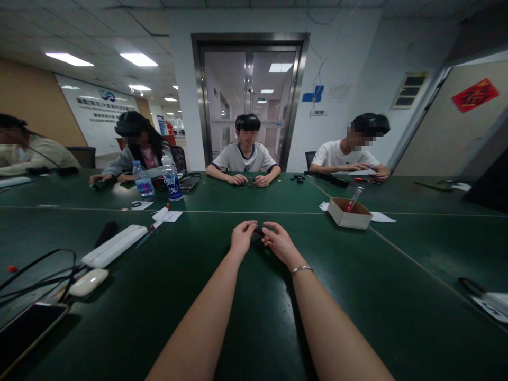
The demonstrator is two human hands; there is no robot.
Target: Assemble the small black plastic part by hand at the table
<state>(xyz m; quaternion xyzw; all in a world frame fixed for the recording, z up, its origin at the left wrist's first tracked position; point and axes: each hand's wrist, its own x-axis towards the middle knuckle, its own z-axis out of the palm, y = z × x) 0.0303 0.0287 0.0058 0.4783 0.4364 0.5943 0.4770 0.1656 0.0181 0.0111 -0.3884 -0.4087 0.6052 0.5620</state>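
Both my arms reach forward over the dark green table point(254, 307). A small black object point(259, 231) sits between my hands; its kind is too small to make out. My left hand point(243, 236) pinches its left end between thumb and fingers. On the other side, the curled fingers of my right hand point(279, 242) close around its right end, and a metal bracelet point(302, 269) circles that wrist. My fingers cover part of the object.
To the left lie a phone point(29, 330), a white earbud case point(89, 282), a long white box point(115, 247) and cables. Two bottles point(171, 180) stand farther back. An open cardboard box point(349, 217) is at right. Several people sit along the far side.
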